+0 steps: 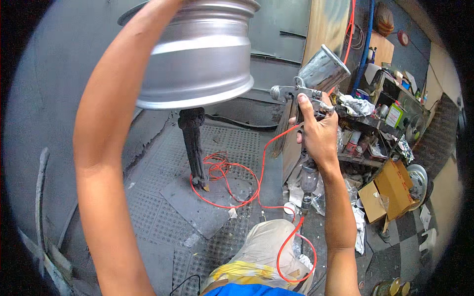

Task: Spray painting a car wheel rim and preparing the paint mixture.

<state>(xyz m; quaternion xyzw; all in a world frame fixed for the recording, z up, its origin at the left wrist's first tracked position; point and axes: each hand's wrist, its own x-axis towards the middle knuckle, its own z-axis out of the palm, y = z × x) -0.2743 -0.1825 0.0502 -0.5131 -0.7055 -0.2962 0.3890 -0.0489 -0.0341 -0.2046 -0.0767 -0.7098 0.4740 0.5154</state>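
Observation:
My left forearm [106, 158] rises along the left side and crosses in front of a silver wheel rim [202, 59]; the hand itself is cut off by the top edge. The rim sits above a black stand [192, 138], its top partly out of view. My right hand [318, 128] is closed around a metal spray gun [291, 96] with a paint-stained cup [321, 66] tilted on top, just right of the rim. My thumb lies on the gun's body. A clear cylindrical fitting [309, 180] hangs below the grip, joined to a red hose [292, 251].
Coiled red line [217, 202] lies on perforated floor mats [148, 222]. At right stand a cluttered shelf [375, 123] with cans and rags, an open cardboard box [390, 187] and foil scraps. Grey sheet walls surround the stand; bent metal pieces [43, 197] lean at the left.

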